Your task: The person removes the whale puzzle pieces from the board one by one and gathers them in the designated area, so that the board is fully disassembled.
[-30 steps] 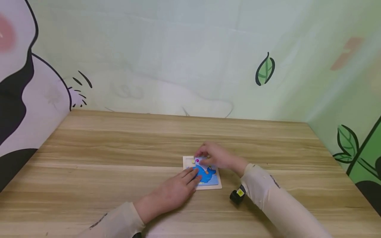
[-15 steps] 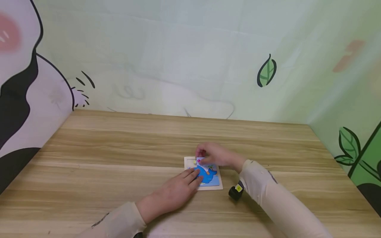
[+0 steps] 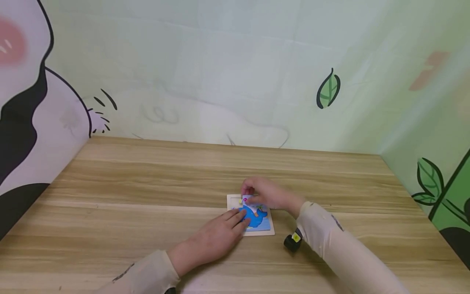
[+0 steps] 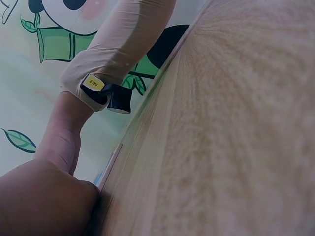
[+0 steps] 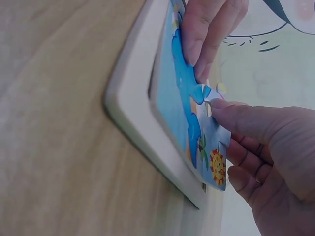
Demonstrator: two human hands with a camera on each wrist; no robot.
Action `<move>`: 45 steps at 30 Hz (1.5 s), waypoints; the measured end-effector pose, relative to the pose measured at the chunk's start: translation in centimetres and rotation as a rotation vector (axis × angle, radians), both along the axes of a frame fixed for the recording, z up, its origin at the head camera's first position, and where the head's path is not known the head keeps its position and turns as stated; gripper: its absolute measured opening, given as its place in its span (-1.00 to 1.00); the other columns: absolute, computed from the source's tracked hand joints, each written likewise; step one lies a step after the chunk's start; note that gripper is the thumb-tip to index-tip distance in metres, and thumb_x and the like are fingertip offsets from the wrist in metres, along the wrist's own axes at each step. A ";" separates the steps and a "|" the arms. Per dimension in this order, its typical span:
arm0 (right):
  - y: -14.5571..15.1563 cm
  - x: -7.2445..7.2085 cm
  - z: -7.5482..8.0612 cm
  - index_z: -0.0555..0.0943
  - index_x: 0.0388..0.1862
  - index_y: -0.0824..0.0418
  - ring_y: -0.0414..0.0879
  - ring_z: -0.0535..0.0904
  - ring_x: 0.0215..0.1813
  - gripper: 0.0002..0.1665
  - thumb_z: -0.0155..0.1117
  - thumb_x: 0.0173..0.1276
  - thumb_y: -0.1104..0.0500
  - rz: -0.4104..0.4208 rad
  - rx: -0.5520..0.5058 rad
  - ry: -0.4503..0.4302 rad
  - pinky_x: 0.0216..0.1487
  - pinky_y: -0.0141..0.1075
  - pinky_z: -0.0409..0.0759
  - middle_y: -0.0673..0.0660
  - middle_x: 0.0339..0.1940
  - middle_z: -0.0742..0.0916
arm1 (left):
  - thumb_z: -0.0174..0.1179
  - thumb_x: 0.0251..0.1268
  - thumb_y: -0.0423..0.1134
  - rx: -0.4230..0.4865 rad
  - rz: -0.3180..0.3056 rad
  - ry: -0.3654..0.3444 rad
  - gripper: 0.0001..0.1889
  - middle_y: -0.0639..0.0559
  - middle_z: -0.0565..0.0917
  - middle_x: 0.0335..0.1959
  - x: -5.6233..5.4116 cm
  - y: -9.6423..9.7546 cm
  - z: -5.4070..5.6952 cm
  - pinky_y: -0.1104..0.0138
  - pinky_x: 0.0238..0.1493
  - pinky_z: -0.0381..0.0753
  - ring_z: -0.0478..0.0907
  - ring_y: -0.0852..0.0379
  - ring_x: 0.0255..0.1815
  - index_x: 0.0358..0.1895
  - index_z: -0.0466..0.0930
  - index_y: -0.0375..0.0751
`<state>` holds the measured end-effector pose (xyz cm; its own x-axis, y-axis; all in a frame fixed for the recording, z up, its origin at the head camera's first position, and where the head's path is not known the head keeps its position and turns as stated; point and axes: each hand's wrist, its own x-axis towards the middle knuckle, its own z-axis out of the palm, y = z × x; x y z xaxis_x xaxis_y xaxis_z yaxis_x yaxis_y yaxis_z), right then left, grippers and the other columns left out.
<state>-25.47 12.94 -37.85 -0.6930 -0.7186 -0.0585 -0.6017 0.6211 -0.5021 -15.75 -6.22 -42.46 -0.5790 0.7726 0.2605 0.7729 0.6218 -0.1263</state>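
Note:
A jigsaw puzzle [image 3: 258,220] with a blue whale lies in a pale tray [image 3: 272,228] on the table. My left hand [image 3: 216,237] rests its extended fingers on the puzzle's left side, covering part of the whale. At the back of the tray, my right hand [image 3: 268,194] pinches a light puzzle piece [image 3: 244,199] with a pink swirl between thumb and fingers. In the right wrist view, the thumb [image 5: 241,118] presses the piece's face, and the corner with a sun picture [image 5: 217,167] stands raised from the tray. The left wrist view hardly shows the puzzle.
The wood-grain table [image 3: 128,183] extends around the tray. A printed cloth wall [image 3: 220,73] with leaves and a panda borders the back and sides. A black wrist camera [image 3: 293,241] hangs below the right sleeve, close to the tabletop.
The head view has shifted slightly. Both hands keep nearly the same places on the puzzle, and the right hand still pinches the puzzle piece.

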 end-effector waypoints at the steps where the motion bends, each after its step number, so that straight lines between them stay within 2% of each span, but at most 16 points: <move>1: 0.0 0.0 0.0 0.58 -0.20 0.16 -0.17 0.54 -0.12 -0.87 0.32 0.29 0.22 -0.002 -0.002 0.001 0.06 -0.28 0.58 0.01 -0.23 0.67 | 0.01 0.45 -0.13 0.001 0.000 0.000 -0.60 -0.14 0.55 0.25 0.0 0.0 0.0 0.24 0.35 0.44 0.48 -0.02 0.29 0.23 0.51 -0.22; 11: 0.5 -0.2 -0.6 0.58 -0.24 0.16 -0.16 0.55 -0.11 -0.88 0.34 0.27 0.22 -0.011 -0.048 -0.003 0.08 -0.25 0.58 0.00 -0.25 0.68 | 0.01 0.45 -0.14 0.009 0.000 -0.025 -0.60 -0.13 0.55 0.26 0.0 0.1 0.0 0.23 0.35 0.44 0.48 -0.03 0.29 0.24 0.50 -0.21; 16: 0.5 0.2 -0.6 0.58 -0.28 0.15 -0.17 0.55 -0.13 -0.91 0.34 0.27 0.22 -0.002 -0.055 0.039 0.05 -0.25 0.59 -0.02 -0.28 0.68 | 0.03 0.44 -0.14 0.026 0.001 -0.028 -0.61 -0.13 0.56 0.24 0.0 0.1 0.0 0.23 0.34 0.45 0.49 -0.03 0.28 0.23 0.51 -0.21; 24: 0.9 1.1 -0.4 0.57 -0.29 0.16 -0.14 0.52 -0.13 -0.91 0.33 0.27 0.23 0.020 -0.087 0.125 0.03 -0.23 0.57 0.00 -0.29 0.66 | 0.07 0.41 -0.13 0.042 -0.006 0.018 -0.61 -0.12 0.58 0.22 -0.1 0.1 -0.1 0.24 0.30 0.50 0.52 -0.02 0.25 0.21 0.53 -0.19; 26: 0.9 1.0 -0.5 0.58 -0.29 0.16 -0.15 0.52 -0.15 -0.91 0.33 0.28 0.23 0.002 -0.113 0.065 0.00 -0.26 0.57 0.01 -0.29 0.66 | 0.07 0.41 -0.13 0.044 -0.002 0.012 -0.61 -0.12 0.58 0.22 -0.1 0.1 -0.1 0.24 0.30 0.49 0.52 -0.02 0.25 0.22 0.53 -0.19; 32: 1.0 -0.3 -0.9 0.59 -0.23 0.24 -0.19 0.48 -0.27 -0.91 0.28 0.32 0.25 -0.050 -0.205 -0.197 -0.17 -0.42 0.52 0.09 -0.33 0.66 | 0.07 0.41 -0.13 0.043 0.002 -0.010 -0.61 -0.13 0.56 0.25 0.0 0.1 -0.2 0.24 0.31 0.49 0.50 -0.03 0.27 0.22 0.52 -0.19; 39: 1.0 -0.7 -0.8 0.60 -0.22 0.33 -0.21 0.49 -0.32 -0.89 0.26 0.31 0.29 -0.103 -0.236 -0.299 -0.21 -0.44 0.51 0.14 -0.35 0.69 | 0.10 0.39 -0.13 0.053 0.000 0.014 -0.61 -0.13 0.58 0.22 0.0 0.1 -0.2 0.24 0.29 0.50 0.52 -0.03 0.24 0.20 0.54 -0.18; 45: 0.3 -0.6 -0.2 0.62 -0.23 0.30 -0.19 0.50 -0.33 -0.89 0.28 0.31 0.28 -0.183 -0.188 -0.322 -0.20 -0.42 0.50 0.11 -0.37 0.69 | 0.12 0.37 -0.14 0.066 -0.007 0.027 -0.62 -0.13 0.59 0.21 0.0 0.1 -0.2 0.24 0.27 0.52 0.54 -0.03 0.22 0.18 0.56 -0.19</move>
<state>-26.10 13.27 -38.03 -0.7777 -0.6043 -0.1731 -0.2834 0.5829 -0.7615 -15.79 -6.15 -42.64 -0.5658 0.7573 0.3260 0.7741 0.6241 -0.1062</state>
